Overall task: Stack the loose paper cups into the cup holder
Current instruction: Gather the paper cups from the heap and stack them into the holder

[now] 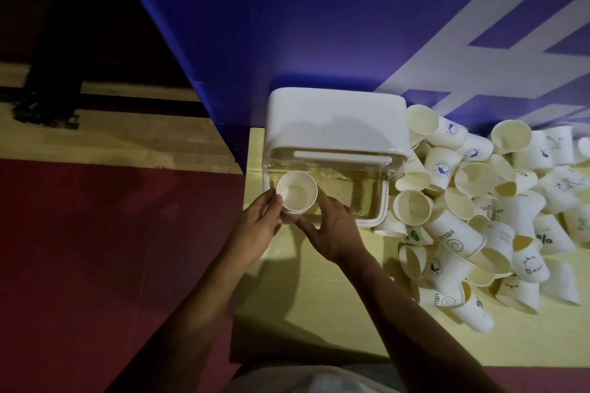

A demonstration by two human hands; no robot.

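A white cup holder with a clear front compartment stands on the pale yellow table against a blue wall. One upright white paper cup sits at the holder's left front corner, mouth up. My left hand grips its left side and my right hand its right side, fingers wrapped around the lower wall. The cup's base is hidden by my fingers. A large pile of several loose paper cups lies to the right of the holder.
The blue wall with white lettering rises right behind the holder. The table's left edge runs just left of the holder, with a red floor below. The cup pile crowds the holder's right side.
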